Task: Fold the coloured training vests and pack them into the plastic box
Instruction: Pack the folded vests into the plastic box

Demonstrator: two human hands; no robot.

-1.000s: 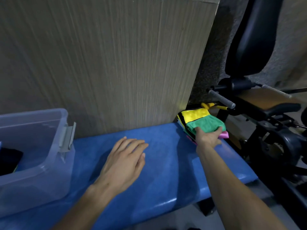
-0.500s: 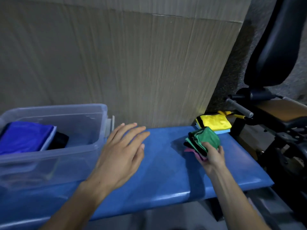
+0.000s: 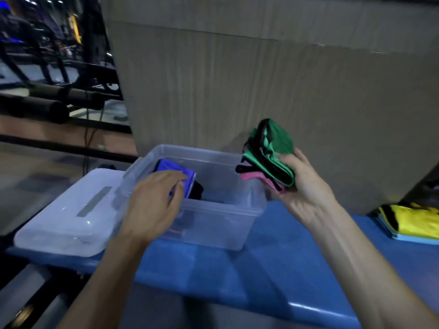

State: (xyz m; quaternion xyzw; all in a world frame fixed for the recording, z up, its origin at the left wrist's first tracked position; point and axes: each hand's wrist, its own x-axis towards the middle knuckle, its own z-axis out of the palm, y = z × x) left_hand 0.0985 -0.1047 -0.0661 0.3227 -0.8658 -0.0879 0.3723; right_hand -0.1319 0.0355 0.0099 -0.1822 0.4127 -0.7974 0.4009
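A folded bundle of vests point(image 3: 269, 154), green over pink with black trim, is being held in the right hand point(image 3: 303, 184), fingers curled round its lower edge, just above and beside the right rim of the box point(image 3: 211, 210). The left hand point(image 3: 152, 200) is being held over the box with fingers fairly straight, touching or just above the blue vest point(image 3: 174, 170) lying inside; contact cannot be told. Yellow vests point(image 3: 413, 220) are lying at the far right of the tabletop point(image 3: 285, 257). The cloth is judged light, soft and slippery, so the folds are likely to slide apart. The bundle is best gripped across all layers near the folded edge.
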